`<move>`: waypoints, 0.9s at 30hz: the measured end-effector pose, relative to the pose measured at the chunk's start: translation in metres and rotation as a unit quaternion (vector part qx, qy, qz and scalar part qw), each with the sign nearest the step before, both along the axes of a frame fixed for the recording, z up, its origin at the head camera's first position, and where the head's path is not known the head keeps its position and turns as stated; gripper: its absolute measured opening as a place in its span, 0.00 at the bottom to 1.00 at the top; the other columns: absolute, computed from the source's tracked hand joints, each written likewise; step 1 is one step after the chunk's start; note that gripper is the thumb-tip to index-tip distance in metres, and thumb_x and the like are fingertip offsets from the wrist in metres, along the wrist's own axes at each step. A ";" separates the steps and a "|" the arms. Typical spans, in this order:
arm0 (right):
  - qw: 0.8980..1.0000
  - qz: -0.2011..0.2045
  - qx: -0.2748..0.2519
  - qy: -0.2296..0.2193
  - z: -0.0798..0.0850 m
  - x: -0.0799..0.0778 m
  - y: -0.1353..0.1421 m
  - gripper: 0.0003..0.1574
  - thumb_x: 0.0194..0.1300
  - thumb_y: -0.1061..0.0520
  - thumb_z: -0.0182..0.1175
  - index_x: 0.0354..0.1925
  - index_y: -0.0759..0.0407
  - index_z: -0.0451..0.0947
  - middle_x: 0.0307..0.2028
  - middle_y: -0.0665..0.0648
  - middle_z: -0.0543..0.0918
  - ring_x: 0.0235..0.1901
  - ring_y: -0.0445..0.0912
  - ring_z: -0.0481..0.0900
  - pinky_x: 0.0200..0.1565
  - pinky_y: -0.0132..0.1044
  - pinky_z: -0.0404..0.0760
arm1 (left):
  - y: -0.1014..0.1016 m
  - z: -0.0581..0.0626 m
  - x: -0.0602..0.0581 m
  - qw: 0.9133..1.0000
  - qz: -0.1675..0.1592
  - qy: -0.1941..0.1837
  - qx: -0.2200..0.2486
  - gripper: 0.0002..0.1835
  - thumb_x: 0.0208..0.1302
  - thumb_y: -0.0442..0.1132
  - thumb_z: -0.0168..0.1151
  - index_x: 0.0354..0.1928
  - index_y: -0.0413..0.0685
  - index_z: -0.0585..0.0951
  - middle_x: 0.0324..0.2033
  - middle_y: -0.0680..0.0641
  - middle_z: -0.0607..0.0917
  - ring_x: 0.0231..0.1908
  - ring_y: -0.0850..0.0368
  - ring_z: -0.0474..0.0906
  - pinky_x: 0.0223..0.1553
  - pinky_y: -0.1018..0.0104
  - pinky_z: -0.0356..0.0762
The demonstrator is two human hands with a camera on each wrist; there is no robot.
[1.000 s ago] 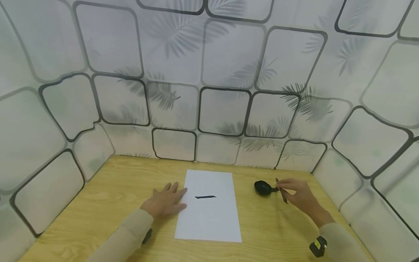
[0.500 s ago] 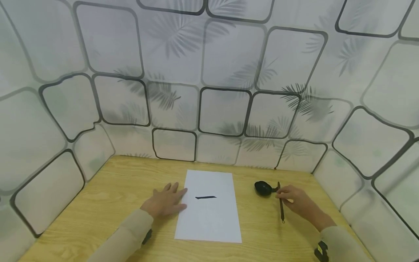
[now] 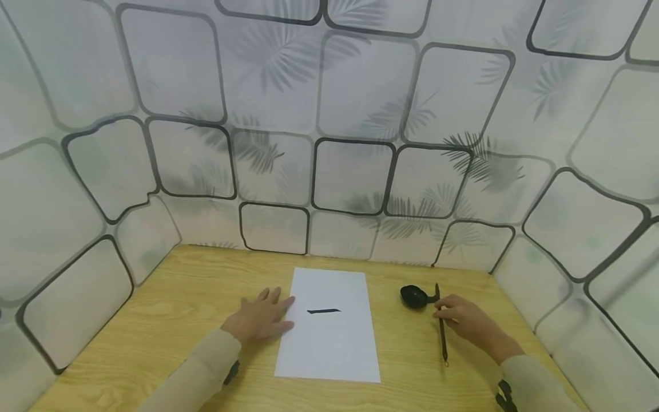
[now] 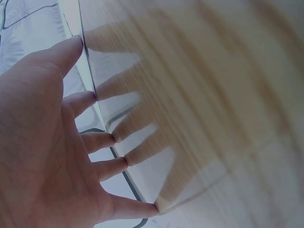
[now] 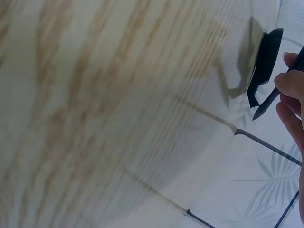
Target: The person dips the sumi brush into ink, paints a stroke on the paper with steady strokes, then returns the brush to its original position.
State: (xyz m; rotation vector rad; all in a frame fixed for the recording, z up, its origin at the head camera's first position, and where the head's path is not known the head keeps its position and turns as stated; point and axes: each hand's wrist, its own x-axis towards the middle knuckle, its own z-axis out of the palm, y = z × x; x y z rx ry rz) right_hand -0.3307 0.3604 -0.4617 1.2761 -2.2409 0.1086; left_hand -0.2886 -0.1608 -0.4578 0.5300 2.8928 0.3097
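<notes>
My left hand (image 3: 259, 316) lies with spread, straight fingers, its fingertips on the left edge of a white sheet of paper (image 3: 329, 355). A single black horizontal stroke (image 3: 324, 311) marks the sheet. At the right, my right hand (image 3: 469, 321) pinches a slim dark calligraphy brush (image 3: 443, 337) between thumb and fingers. The brush's dark tip (image 5: 259, 112) points away from me, and its looped end points towards me. Its tip end lies at the short handle of a black spoon-shaped dish (image 3: 413, 296); whether they touch I cannot tell. The dish's contents are unclear.
The yellow wood-grain table (image 3: 206, 286) meets a patterned white cloth wall (image 3: 350, 171) at the back and both sides. In the left wrist view the glossy tabletop (image 4: 204, 95) mirrors the fingers. Dark wrist devices sit under both sleeves (image 3: 198, 366).
My right hand has tilted the brush so its looped end has swung down towards me and its length now shows below the fingers. My left hand and the paper have not moved.
</notes>
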 end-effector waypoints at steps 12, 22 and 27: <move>0.998 0.050 0.010 0.024 -0.009 -0.008 -0.003 0.22 0.35 0.72 0.80 0.32 0.54 0.91 0.38 0.57 0.88 0.37 0.50 0.83 0.36 0.37 0.86 | 0.000 -0.004 -0.002 1.000 0.000 -0.002 -0.004 0.38 0.75 0.66 0.48 0.80 0.59 0.62 0.80 0.34 0.57 0.79 0.27 0.52 0.65 0.11 0.49; 0.999 0.024 0.039 -0.011 -0.006 -0.006 0.000 0.20 0.39 0.72 0.79 0.30 0.50 0.90 0.42 0.64 0.89 0.38 0.55 0.85 0.37 0.43 0.88 | -0.001 -0.003 -0.003 1.000 -0.001 -0.001 -0.004 0.38 0.75 0.67 0.49 0.80 0.58 0.62 0.80 0.34 0.58 0.78 0.27 0.53 0.64 0.10 0.49; 0.999 0.022 0.042 -0.008 -0.009 -0.007 0.002 0.19 0.40 0.71 0.78 0.28 0.50 0.90 0.41 0.64 0.89 0.37 0.55 0.86 0.38 0.44 0.89 | -0.001 -0.003 -0.003 1.000 0.002 -0.003 -0.002 0.38 0.75 0.66 0.48 0.80 0.59 0.62 0.80 0.34 0.57 0.79 0.27 0.52 0.65 0.11 0.49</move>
